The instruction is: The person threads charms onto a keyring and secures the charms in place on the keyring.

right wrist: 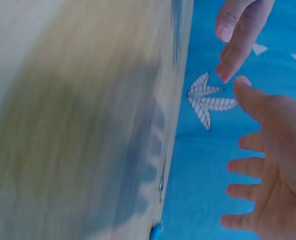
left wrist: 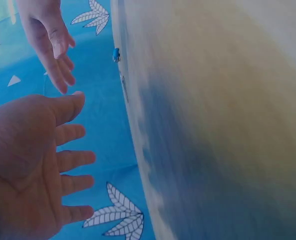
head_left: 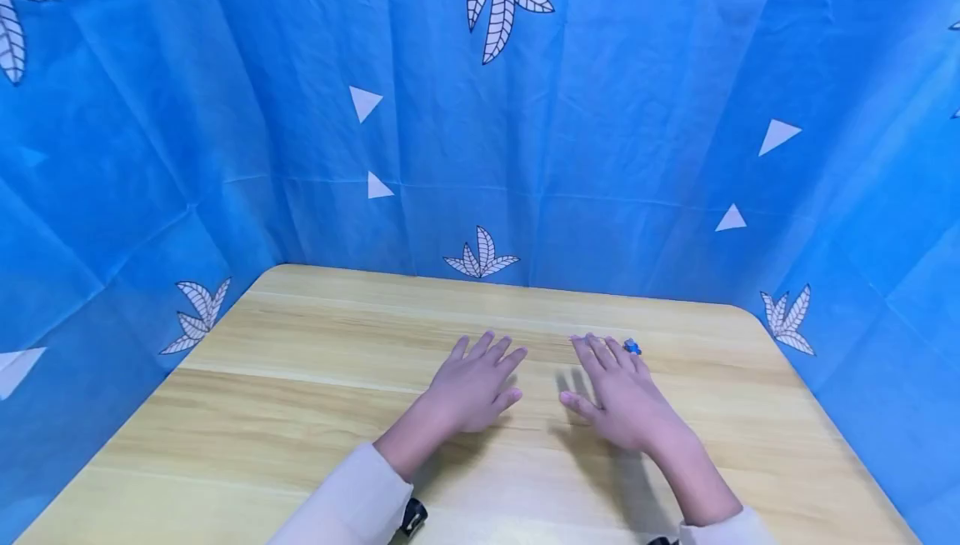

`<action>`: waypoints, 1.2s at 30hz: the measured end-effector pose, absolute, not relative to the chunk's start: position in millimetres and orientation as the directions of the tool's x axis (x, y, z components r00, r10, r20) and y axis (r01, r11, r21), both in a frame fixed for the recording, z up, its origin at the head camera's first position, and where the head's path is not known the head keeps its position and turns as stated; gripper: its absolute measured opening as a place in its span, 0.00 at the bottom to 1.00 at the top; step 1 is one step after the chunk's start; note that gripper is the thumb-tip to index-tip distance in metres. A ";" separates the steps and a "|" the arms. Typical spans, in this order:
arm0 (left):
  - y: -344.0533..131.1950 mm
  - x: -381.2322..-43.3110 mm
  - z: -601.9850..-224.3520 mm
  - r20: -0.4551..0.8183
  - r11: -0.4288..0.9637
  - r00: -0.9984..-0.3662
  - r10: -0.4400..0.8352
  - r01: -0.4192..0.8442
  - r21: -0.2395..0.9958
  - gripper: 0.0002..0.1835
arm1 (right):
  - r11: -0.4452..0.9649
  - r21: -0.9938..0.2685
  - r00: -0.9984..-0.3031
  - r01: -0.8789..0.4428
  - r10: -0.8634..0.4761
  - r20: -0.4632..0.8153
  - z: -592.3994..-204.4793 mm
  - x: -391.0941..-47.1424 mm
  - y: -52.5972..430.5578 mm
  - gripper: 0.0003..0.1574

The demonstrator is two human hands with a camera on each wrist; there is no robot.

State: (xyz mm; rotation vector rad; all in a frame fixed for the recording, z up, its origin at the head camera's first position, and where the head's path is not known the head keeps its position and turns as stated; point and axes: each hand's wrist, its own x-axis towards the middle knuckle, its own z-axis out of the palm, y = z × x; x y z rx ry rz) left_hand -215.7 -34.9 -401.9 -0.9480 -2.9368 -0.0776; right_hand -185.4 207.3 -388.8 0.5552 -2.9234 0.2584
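My left hand [head_left: 472,387] hovers over the wooden table with its fingers spread and palm down, holding nothing. To its right, my right hand [head_left: 626,399] is held the same way, also with nothing in it. Shadows under both hands show a gap above the tabletop. Just beyond the right hand's outer fingers lies a small blue object [head_left: 632,347], too small to tell its kind. The left wrist view shows this blue object [left wrist: 116,54] near the table's far edge. A thin, shiny item [right wrist: 161,180] lies flat close to it in the right wrist view; its kind is unclear.
The light wooden table [head_left: 300,345] has rounded far corners. Blue curtains [head_left: 630,95] with white leaf and triangle prints surround its back and sides. Pale sleeves [head_left: 352,495] cover the forearms, and a black wrist device [head_left: 413,517] shows at the left cuff.
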 end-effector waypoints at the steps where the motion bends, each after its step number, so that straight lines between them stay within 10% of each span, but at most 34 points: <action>1: -32.2 -218.1 -402.2 0.065 0.808 -0.808 0.586 0.588 0.021 0.33 | 0.917 -0.135 -0.919 -0.375 -0.349 0.181 -387.9 -187.3 210.7 0.51; 36: 97.0 -302.2 -416.4 -0.012 0.693 -0.693 0.721 0.721 0.002 0.24 | 0.925 -0.068 -0.919 -0.374 -0.361 0.157 -401.4 -266.1 310.4 0.24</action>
